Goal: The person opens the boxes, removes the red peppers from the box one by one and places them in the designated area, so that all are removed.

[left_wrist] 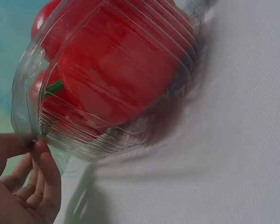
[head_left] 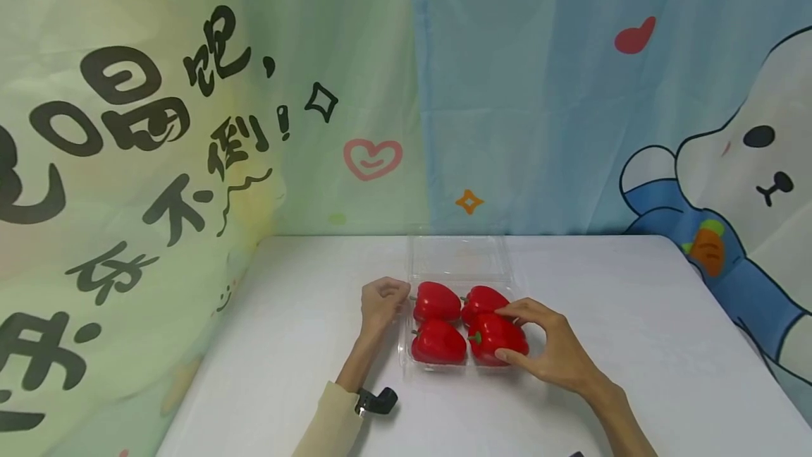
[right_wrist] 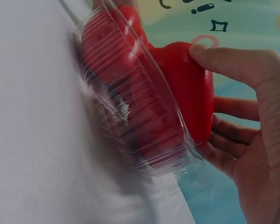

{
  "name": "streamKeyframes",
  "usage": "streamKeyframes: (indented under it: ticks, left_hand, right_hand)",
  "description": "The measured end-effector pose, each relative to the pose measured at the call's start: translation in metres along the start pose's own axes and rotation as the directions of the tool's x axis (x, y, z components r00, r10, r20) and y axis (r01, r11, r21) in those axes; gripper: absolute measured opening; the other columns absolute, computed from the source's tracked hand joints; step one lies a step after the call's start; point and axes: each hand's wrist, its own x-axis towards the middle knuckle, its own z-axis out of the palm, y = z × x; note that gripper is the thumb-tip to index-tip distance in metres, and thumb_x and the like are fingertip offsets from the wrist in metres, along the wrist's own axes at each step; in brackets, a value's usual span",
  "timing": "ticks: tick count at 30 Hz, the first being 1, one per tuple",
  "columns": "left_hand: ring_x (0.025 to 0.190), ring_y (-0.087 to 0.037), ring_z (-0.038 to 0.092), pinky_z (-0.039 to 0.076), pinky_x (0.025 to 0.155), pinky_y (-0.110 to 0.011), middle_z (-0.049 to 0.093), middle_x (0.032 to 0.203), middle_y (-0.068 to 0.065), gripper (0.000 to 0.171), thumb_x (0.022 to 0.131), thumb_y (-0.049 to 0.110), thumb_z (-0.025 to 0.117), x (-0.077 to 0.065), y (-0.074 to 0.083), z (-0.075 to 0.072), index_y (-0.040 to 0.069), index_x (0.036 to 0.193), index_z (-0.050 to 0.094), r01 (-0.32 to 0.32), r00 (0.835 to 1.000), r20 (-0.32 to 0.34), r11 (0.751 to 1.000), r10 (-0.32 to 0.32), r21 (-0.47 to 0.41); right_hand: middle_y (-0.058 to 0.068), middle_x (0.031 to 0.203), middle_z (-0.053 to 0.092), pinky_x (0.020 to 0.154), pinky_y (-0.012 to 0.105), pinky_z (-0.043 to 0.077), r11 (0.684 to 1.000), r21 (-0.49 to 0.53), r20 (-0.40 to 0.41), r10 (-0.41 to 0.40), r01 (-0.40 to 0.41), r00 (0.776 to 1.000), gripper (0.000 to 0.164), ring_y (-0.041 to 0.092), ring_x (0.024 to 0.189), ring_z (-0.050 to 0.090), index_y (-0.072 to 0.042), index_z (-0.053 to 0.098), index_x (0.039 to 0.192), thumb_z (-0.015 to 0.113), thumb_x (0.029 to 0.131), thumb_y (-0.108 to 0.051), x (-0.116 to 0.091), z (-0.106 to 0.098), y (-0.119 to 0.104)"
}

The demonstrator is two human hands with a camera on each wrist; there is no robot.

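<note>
A clear plastic clamshell box [head_left: 404,355] lies on the table with its lid [head_left: 459,257] folded back away from me. Several red bell peppers [head_left: 439,342] fill its base in two rows, green stems toward the left. At the near right corner, my right hand [head_left: 553,350] grips one red bell pepper [head_left: 497,338] between thumb and fingers. That pepper [right_wrist: 188,88] stands partly above the box's rim in the right wrist view. My left hand [head_left: 384,303] is at the box's left side. Its thumb and fingertips pinch the box's rim [left_wrist: 21,105] in the left wrist view.
The white table [head_left: 304,288] reaches back to a printed curtain [head_left: 507,125] with lettering and a cartoon bear. Another curtain part hangs along the left side. A black wrist-worn device [head_left: 378,400] sticks out from my left wrist near the box's front left.
</note>
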Motion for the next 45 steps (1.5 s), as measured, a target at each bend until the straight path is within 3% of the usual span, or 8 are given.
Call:
streamKeyframes:
  ticks: [18, 25, 33, 45]
  left_hand:
    - [0.07, -0.013, 0.069, 0.057, 0.063, -0.023, 0.08, 0.088, -0.017, 0.017, 0.1, 0.017, 0.075, 0.0011, -0.0027, 0.0015, 0.0, 0.1, 0.078, -0.008, 1.0, -0.005, 1.0, 0.008, 0.014]
    - [0.073, -0.015, 0.071, 0.059, 0.064, -0.024, 0.08, 0.089, -0.018, 0.018, 0.1, 0.017, 0.075, 0.0007, -0.0038, 0.0018, -0.001, 0.1, 0.078, -0.018, 1.0, -0.013, 1.0, 0.019, 0.014]
    - [0.075, -0.017, 0.073, 0.06, 0.066, -0.025, 0.081, 0.091, -0.019, 0.018, 0.1, 0.018, 0.075, -0.0008, -0.0036, 0.0025, 0.0, 0.1, 0.078, -0.02, 1.0, -0.017, 1.0, 0.02, 0.017]
    - [0.069, -0.013, 0.07, 0.056, 0.061, -0.022, 0.081, 0.088, -0.019, 0.018, 0.1, 0.018, 0.075, -0.0001, -0.0015, 0.0017, 0.0, 0.1, 0.078, -0.007, 1.0, -0.011, 1.0, 0.007, 0.019]
  right_hand:
    - [0.002, 0.124, 0.077, 0.085, 0.029, 0.065, 1.0, -0.005, -0.073, -0.025, 0.025, 0.997, 0.066, 0.006, 0.104, 0.068, -0.017, 0.075, 0.132, 0.101, 0.071, -0.023, -0.0015, -0.0025, -0.0015]
    - [-0.001, 0.125, 0.077, 0.086, 0.028, 0.065, 1.0, -0.004, -0.094, -0.008, 0.008, 0.996, 0.066, 0.003, 0.107, 0.067, -0.018, 0.076, 0.13, 0.102, 0.07, -0.021, -0.0016, -0.0023, -0.0027]
    - [0.002, 0.123, 0.077, 0.085, 0.023, 0.063, 0.999, 0.008, -0.128, -0.038, 0.039, 0.991, 0.063, 0.012, 0.107, 0.068, -0.017, 0.075, 0.13, 0.1, 0.072, -0.017, -0.0019, -0.0031, -0.0025]
    - [0.003, 0.121, 0.077, 0.084, 0.019, 0.062, 0.999, 0.01, -0.162, -0.046, 0.048, 0.986, 0.064, 0.002, 0.105, 0.066, -0.015, 0.075, 0.13, 0.101, 0.071, -0.014, -0.0017, -0.0059, -0.0044]
